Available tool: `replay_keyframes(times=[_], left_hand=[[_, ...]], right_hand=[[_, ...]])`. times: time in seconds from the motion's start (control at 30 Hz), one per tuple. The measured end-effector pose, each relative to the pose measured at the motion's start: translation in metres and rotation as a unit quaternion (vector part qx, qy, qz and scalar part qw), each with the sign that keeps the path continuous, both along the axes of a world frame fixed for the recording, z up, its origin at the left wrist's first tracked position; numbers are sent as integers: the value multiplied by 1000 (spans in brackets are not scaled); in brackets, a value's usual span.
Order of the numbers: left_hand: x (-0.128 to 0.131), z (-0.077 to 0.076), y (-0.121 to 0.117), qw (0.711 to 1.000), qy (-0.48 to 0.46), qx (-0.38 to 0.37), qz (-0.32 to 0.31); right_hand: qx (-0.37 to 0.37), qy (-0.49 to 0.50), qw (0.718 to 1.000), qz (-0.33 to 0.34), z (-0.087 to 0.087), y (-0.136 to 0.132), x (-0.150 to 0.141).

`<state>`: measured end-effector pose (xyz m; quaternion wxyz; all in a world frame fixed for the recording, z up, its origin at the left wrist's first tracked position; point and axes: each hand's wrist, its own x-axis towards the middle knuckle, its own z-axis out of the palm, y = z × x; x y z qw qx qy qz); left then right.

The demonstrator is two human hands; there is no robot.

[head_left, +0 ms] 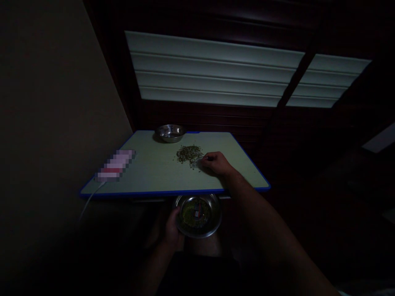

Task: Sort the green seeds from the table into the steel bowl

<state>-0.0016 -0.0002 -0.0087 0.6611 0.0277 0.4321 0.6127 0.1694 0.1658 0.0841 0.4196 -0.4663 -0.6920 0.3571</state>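
My left hand grips the left rim of a shiny metal bowl, just below the table's near edge. Greenish small grains lie in that bowl, along with a small dark, red and white object that I cannot make out. Above the table, my right hand has its fingers pinched on a small clear, thin piece, perhaps plastic. This piece touches the near side of a spread heap of small brownish-green grains. A few grains lie loose around it.
The pale table has a blue edge. A second metal bowl stands at its far side. On the left lies a blurred-out pinkish phone-like thing with a white cable. Behind is dark wood with pale slatted panels; a wall rises left.
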Motion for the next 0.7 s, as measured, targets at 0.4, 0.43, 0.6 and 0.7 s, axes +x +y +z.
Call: replay_keyframes(times=[0.4,0.43,0.6,0.7], left_hand=[[0,1,0,1000,-12,-2,2],[-1,-1,0,1000,-10,4,-1],[0,-4,0,1000,-11,2,5],[1,-1,0,1000,-14,-6,8]], right_hand=[[-16,-9,1000,-14,-1,0,-1],[-15,-11,1000,-14,-1,0,-1],[-4,-15,1000,-8,-2,1,-3],[-8,-10,1000,4,-1,1,-5]])
